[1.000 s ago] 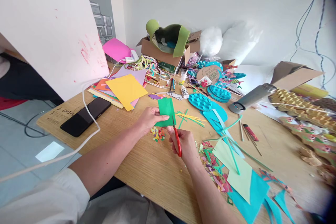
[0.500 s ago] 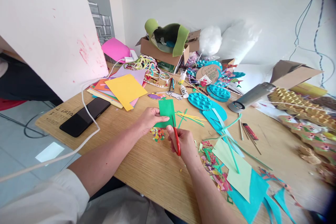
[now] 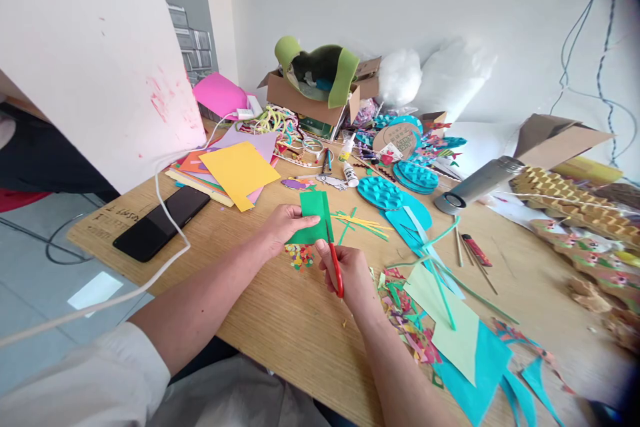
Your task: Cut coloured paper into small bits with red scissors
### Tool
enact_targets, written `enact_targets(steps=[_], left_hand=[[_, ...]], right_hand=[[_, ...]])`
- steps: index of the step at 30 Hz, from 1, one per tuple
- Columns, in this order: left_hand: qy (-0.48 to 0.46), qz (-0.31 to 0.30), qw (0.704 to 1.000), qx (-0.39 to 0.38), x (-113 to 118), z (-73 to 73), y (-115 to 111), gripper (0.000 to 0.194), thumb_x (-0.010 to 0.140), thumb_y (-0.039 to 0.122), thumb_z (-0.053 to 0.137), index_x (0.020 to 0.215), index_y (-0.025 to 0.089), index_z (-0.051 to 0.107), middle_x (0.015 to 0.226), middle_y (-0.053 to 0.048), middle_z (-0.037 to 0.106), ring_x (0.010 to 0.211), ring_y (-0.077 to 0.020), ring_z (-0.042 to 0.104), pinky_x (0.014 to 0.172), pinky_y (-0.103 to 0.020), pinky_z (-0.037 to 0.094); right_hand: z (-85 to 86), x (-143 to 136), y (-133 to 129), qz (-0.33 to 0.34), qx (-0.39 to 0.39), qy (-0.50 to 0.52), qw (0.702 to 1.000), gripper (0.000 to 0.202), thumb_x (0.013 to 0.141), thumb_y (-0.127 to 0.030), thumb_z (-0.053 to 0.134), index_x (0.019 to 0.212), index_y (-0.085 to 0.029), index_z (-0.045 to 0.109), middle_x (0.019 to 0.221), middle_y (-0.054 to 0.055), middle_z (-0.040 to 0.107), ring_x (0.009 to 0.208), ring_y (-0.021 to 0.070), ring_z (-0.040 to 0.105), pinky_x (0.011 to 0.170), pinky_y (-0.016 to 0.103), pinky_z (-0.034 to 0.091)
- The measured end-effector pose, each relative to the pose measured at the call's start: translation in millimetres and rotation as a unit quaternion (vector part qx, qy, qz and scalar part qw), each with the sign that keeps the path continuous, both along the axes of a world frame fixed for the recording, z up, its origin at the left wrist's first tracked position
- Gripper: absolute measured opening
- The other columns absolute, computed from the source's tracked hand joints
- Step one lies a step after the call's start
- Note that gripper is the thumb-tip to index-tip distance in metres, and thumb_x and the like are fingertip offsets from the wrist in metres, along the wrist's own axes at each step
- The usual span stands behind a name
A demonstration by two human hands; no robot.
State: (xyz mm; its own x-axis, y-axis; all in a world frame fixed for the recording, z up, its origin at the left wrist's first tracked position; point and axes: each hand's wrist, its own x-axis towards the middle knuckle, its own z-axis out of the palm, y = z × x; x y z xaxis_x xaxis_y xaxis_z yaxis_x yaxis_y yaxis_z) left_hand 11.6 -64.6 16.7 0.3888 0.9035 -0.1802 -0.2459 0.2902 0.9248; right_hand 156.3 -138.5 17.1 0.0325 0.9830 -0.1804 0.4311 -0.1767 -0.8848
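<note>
My left hand [image 3: 283,225] pinches a small green sheet of paper [image 3: 313,203] by its left side, above the table. In my right hand [image 3: 353,275] are red-handled scissors [image 3: 337,270], their blades at the sheet's right part, where a narrow strip stands slightly apart along a cut. Beneath the green sheet lies a small heap of colourful paper dots [image 3: 300,257]. Thin yellow and green paper strips [image 3: 363,223] lie crossed just right of the sheet.
A black phone [image 3: 163,222] with a white cable across it lies left, near stacked coloured paper [image 3: 240,173]. Glue bottles [image 3: 351,175] stand behind my hands. Paper scraps [image 3: 410,320], teal sheets [image 3: 467,367] and a metal flask [image 3: 480,185] are at the right. A person sits far left.
The green sheet has shifted slightly left and tilted, and a strip along its right side now stands apart from it. My right hand has hardly moved.
</note>
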Motion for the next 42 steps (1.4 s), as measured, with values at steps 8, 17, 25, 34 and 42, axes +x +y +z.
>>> enact_targets(steps=[8,17,25,34,42], left_hand=[[0.026,0.003,1.0,-0.011,-0.1,-3.7,1.2,0.027,0.058,0.038,0.079,0.069,0.014,0.072,0.065,-0.004,0.07,0.057,-0.0155,0.062,0.06,-0.027,0.048],[0.042,0.0,0.999,-0.007,0.7,0.3,-1.1,0.03,0.054,0.04,0.08,0.062,0.013,0.07,0.061,-0.003,0.068,0.05,-0.013,0.057,0.052,-0.024,0.043],[0.035,-0.001,0.999,-0.036,1.3,-0.5,-1.0,0.031,0.052,0.038,0.081,0.064,0.012,0.069,0.062,-0.003,0.068,0.051,-0.0121,0.057,0.054,-0.024,0.043],[0.035,-0.003,0.998,-0.045,1.6,-2.9,0.6,0.031,0.052,0.037,0.081,0.066,0.012,0.07,0.063,-0.005,0.068,0.054,-0.0134,0.059,0.057,-0.025,0.044],[0.023,-0.009,0.998,-0.053,1.0,-1.8,0.3,0.029,0.053,0.034,0.08,0.068,0.011,0.07,0.064,-0.005,0.069,0.057,-0.0148,0.061,0.059,-0.026,0.046]], right_hand=[[-0.1,-0.3,0.3,-0.004,0.0,-0.001,1.0,0.062,0.075,-0.074,0.046,0.056,-0.016,0.054,0.038,0.003,0.052,0.033,0.0144,0.048,0.036,0.022,0.033],[-4.3,-0.1,1.8,-0.006,-0.003,0.006,1.0,0.061,0.076,-0.072,0.048,0.056,-0.015,0.055,0.038,0.003,0.052,0.033,0.0138,0.046,0.035,0.022,0.032],[-4.1,-1.6,1.3,-0.015,-0.016,0.029,0.999,0.06,0.075,-0.072,0.05,0.055,-0.015,0.054,0.035,0.0,0.048,0.03,0.0113,0.042,0.033,0.02,0.029],[-5.5,0.6,0.8,-0.005,0.001,0.006,1.0,0.059,0.077,-0.07,0.049,0.056,-0.015,0.054,0.038,0.002,0.052,0.033,0.0137,0.046,0.036,0.022,0.032],[-6.2,1.1,2.4,0.006,0.011,-0.012,1.0,0.057,0.081,-0.066,0.048,0.055,-0.015,0.055,0.039,0.003,0.053,0.034,0.0136,0.048,0.037,0.021,0.033]])
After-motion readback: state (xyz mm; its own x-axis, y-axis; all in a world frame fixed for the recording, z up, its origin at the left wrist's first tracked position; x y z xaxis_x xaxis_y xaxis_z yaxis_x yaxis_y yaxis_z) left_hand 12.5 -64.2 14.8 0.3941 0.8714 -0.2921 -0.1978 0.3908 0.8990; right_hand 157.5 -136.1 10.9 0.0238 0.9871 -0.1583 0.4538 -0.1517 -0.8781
